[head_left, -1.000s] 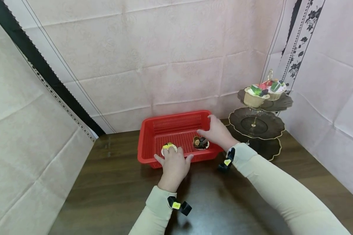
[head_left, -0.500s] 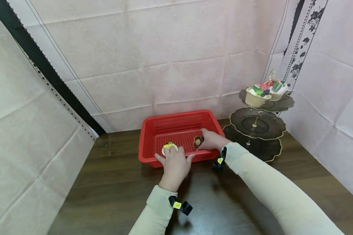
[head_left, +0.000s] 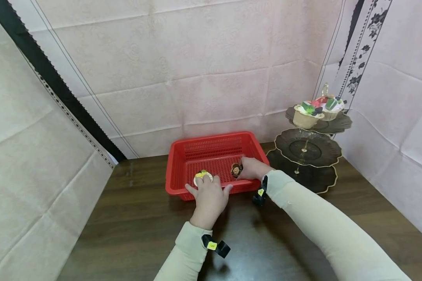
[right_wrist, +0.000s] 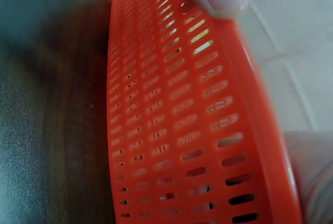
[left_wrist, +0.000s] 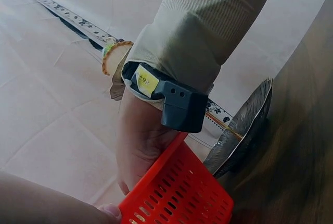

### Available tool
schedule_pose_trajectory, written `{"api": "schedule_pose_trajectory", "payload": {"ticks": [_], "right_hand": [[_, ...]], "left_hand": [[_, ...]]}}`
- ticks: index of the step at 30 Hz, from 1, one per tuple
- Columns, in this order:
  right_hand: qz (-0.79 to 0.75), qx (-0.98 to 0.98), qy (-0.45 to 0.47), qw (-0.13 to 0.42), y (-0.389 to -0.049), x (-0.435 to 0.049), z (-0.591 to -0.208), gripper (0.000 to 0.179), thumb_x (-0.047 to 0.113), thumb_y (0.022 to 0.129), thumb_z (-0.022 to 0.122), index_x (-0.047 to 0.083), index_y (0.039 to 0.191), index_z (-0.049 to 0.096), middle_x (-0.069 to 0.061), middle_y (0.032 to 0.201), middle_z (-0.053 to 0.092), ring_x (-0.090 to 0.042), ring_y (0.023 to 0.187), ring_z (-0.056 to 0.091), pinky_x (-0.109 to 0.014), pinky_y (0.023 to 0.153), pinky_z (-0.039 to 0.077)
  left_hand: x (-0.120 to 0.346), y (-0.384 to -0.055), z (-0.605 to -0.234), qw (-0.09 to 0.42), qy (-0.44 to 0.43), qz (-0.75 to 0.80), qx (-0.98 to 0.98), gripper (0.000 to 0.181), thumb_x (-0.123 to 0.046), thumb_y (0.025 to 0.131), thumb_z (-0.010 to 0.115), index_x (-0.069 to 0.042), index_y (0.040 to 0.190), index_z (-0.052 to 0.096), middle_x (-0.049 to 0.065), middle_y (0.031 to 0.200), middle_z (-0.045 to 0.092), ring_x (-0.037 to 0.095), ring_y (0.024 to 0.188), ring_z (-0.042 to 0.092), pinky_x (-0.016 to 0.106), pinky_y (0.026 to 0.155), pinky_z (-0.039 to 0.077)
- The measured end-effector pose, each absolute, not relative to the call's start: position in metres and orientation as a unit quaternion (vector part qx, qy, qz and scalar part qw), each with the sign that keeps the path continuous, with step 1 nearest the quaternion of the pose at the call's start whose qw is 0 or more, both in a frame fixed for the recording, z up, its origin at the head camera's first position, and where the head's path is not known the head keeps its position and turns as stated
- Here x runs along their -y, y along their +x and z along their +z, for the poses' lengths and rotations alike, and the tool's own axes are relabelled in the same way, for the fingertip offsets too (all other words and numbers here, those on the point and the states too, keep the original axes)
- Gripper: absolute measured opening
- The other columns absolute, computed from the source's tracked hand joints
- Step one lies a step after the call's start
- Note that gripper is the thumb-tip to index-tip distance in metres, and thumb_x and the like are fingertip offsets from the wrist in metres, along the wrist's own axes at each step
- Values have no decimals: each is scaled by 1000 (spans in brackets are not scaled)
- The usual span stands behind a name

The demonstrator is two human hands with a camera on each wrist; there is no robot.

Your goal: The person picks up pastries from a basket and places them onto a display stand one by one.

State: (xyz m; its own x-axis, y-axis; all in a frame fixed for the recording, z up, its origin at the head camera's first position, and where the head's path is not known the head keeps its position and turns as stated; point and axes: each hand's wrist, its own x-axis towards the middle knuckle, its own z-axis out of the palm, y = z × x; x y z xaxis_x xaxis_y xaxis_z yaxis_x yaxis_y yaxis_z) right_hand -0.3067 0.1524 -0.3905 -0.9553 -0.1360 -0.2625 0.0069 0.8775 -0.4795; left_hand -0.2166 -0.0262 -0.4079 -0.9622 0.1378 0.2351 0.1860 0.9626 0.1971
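Note:
In the head view, my left hand [head_left: 210,201] reaches over the front wall of a red plastic basket [head_left: 170,171], fingers spread. Its fingertips touch a cupcake with yellow topping [head_left: 202,174] inside, and its thumb [right_wrist: 225,0] lies at the rim in the right wrist view. My right hand [head_left: 254,168] dips into the basket's right end. Its thumb and fingers grip a cupcake with dark brown topping [head_left: 236,169], partly hidden behind them. The left wrist view shows the right hand [left_wrist: 140,140] bent down behind the basket wall, fingertips hidden.
To the right stands a three-tier stand [head_left: 304,146] of dark scalloped plates with gold edges. Its top plate bears cupcakes with fruit topping [head_left: 307,116]. The basket rests on a dark wooden table [head_left: 133,218], before a wall draped in pale cloth [head_left: 218,70].
My right hand has moved from above the basket's right rim down and left onto the dark-topped cupcake and now grips it. The left hand stays nearly in place.

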Motion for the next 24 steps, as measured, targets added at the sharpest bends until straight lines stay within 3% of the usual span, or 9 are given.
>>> {"api": "schedule_pose_trajectory", "payload": {"ticks": [6, 16, 24], "right_hand": [[-246, -961, -35, 123, -307, -155, -392, 49, 31, 81, 84, 8, 118, 61, -8, 102, 70, -22, 86, 64, -41, 89, 55], [-291, -955, -45, 29, -298, -161, -390, 48, 40, 77, 84, 12, 109, 60, -3, 94, 70, -20, 83, 65, -39, 81, 58], [-323, -942, -60, -64, -283, -187, -368, 57, 43, 78, 84, 9, 116, 58, -8, 107, 67, -24, 96, 64, -43, 85, 55]], "left_hand": [[26, -217, -408, 117, -83, -108, 984, 57, -58, 94, 62, -8, 119, 68, 23, 124, 60, 47, 121, 47, 83, 100, 24], [28, -217, -407, 112, -83, -113, 984, 57, -58, 92, 64, -7, 118, 67, 23, 122, 61, 47, 120, 48, 83, 100, 24], [28, -218, -408, 106, -82, -119, 984, 58, -59, 92, 64, -7, 119, 67, 23, 124, 60, 47, 121, 48, 83, 100, 23]]}}
